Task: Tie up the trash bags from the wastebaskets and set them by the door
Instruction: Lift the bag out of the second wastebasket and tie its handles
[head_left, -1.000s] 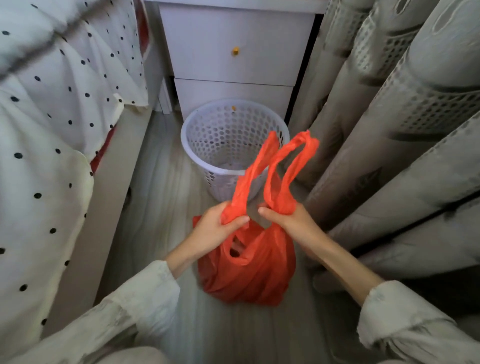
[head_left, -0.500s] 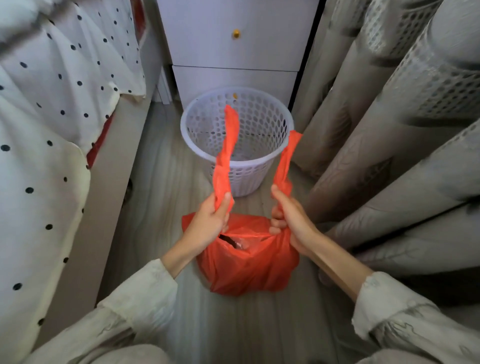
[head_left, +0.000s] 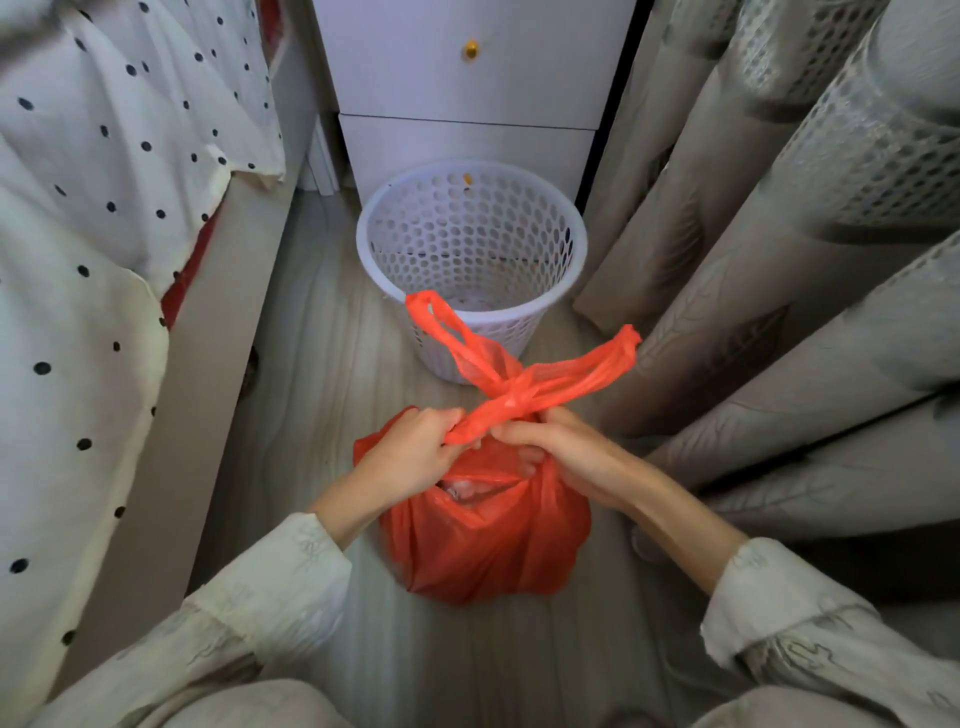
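An orange plastic trash bag (head_left: 488, 540) stands on the wooden floor in front of me, its mouth still gaping a little. Its two handle loops (head_left: 519, 387) are crossed over each other above the bag, one end pointing up left, the other to the right. My left hand (head_left: 410, 454) grips the base of one handle. My right hand (head_left: 561, 447) grips the other, and the two hands meet at the crossing. Just beyond stands the white perforated wastebasket (head_left: 566, 270), with no liner in it.
A bed with a dotted white cover (head_left: 104, 218) runs along the left. Heavy grey curtains (head_left: 779, 260) hang on the right. A white drawer unit (head_left: 467, 104) stands behind the wastebasket. The floor strip between bed and curtains is narrow.
The handles were held upright and apart; now my hands have come together over the bag and the two handles are crossed.
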